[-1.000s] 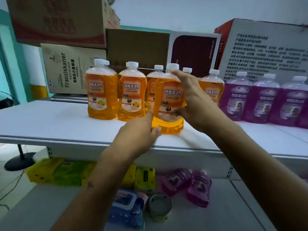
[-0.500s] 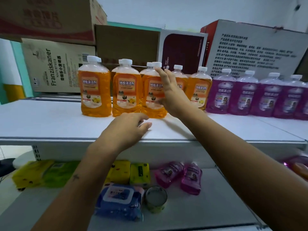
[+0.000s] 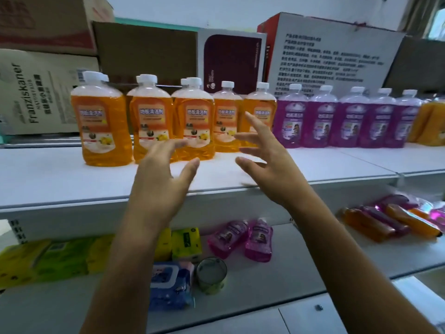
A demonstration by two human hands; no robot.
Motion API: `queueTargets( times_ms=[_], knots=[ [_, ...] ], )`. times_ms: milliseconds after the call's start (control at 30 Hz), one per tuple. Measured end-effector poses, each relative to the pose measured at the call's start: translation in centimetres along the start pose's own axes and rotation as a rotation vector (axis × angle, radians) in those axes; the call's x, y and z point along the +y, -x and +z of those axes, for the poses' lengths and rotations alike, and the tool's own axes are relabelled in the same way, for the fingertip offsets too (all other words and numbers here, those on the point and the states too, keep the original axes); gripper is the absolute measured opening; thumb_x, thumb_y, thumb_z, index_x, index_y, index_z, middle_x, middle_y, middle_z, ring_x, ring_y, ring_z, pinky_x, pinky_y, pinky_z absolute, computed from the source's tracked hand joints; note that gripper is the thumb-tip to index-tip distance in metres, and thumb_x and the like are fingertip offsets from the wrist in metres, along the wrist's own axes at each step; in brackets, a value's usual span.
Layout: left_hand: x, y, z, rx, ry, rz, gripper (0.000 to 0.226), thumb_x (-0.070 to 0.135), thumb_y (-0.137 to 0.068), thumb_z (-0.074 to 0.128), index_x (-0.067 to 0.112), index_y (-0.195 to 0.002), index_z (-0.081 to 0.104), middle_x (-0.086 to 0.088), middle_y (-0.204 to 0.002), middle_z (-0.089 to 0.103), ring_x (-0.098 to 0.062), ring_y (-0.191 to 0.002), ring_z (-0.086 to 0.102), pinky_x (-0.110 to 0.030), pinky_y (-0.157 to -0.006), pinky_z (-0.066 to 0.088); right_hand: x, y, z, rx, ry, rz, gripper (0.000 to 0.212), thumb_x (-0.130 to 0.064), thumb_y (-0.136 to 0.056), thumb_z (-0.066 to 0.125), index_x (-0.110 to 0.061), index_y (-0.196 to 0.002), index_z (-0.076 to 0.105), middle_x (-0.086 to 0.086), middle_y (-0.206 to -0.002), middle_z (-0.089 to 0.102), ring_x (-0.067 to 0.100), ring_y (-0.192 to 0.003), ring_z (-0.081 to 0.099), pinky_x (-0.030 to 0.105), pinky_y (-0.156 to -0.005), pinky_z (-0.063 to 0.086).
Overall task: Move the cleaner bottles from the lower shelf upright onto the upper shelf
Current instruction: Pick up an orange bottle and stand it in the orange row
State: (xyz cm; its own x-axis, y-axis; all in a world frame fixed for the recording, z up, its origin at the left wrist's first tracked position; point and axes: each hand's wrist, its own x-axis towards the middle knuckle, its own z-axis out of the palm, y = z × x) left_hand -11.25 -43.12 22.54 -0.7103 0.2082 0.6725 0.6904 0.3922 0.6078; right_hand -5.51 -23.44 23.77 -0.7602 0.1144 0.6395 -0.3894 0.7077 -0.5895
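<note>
Left hand (image 3: 163,186) and right hand (image 3: 267,165) — both released, fingers spread, grasping nothing — before upright orange plastic cleaner bottles (image 3: 192,124) on white upper shelf (image 3: 60,179).

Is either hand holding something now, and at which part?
Nothing is held. The left hand and right hand are open, apart from the orange bottles.
</note>
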Motion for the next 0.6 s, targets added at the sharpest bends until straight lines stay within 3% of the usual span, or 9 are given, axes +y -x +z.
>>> queueTargets(
  times_ms=[67, 167, 367, 433, 600],
  knots=[
    [2.2, 2.8, 1.7, 0.028, 0.114, 0.081, 0.042, 0.035, -0.093, 0.062, 0.029, -0.134, 0.053, 0.020, -0.133, 0.046, -0.001, -0.126, 0.044, -0.024, -0.103, 0.041, 0.2, 2.3, -0.9, 0.052, -0.064, 0.012, 0.069, -0.018, -0.095, 0.065, -0.033, -0.152, 0.030, -0.008, -0.134, 0.058, 0.006, -0.122, 0.057, 0.021, -0.094, 0.053],
    [4.9, 6.5, 5.0, -0.034, 0.277, 0.130, 0.041, 0.042, -0.093, 0.060, 0.034, -0.133, 0.054, 0.023, -0.137, 0.048, 0.006, -0.128, 0.043, -0.015, -0.101, 0.038, 1.2, 5.5, -3.0, 0.157, -0.149, 0.028, 0.057, -0.018, -0.096, 0.063, -0.026, -0.148, 0.040, -0.010, -0.128, 0.061, 0.002, -0.119, 0.059, 0.016, -0.091, 0.052],
    [8.0, 10.2, 12.8, -0.195, 0.503, -0.015, 0.030, 0.039, -0.091, 0.064, 0.043, -0.120, 0.059, 0.025, -0.132, 0.052, 0.006, -0.125, 0.047, -0.031, -0.103, 0.046, 5.6, 12.8, -8.5, 0.411, -0.277, 0.155, 0.041, -0.016, -0.098, 0.056, -0.026, -0.137, 0.050, -0.005, -0.122, 0.066, 0.015, -0.119, 0.061, 0.037, -0.098, 0.053],
    [9.2, 11.2, 16.0, -0.299, 0.515, -0.050, 0.029, 0.031, -0.092, 0.066, 0.043, -0.117, 0.059, 0.023, -0.127, 0.055, 0.005, -0.121, 0.051, -0.035, -0.103, 0.048, 7.6, 15.1, -10.4, 0.416, -0.217, 0.220, 0.041, -0.014, -0.098, 0.057, -0.026, -0.137, 0.050, -0.008, -0.120, 0.065, 0.011, -0.119, 0.060, 0.030, -0.096, 0.053],
    [13.0, 13.3, 24.4, -0.489, 0.525, -0.098, 0.029, 0.027, -0.091, 0.065, 0.041, -0.116, 0.059, 0.022, -0.125, 0.056, 0.010, -0.117, 0.049, -0.029, -0.101, 0.047, 13.0, 20.9, -16.7, 0.392, -0.002, 0.425, 0.041, -0.020, -0.097, 0.060, -0.033, -0.135, 0.051, -0.020, -0.122, 0.061, -0.004, -0.118, 0.055, 0.013, -0.091, 0.049]
  ],
)
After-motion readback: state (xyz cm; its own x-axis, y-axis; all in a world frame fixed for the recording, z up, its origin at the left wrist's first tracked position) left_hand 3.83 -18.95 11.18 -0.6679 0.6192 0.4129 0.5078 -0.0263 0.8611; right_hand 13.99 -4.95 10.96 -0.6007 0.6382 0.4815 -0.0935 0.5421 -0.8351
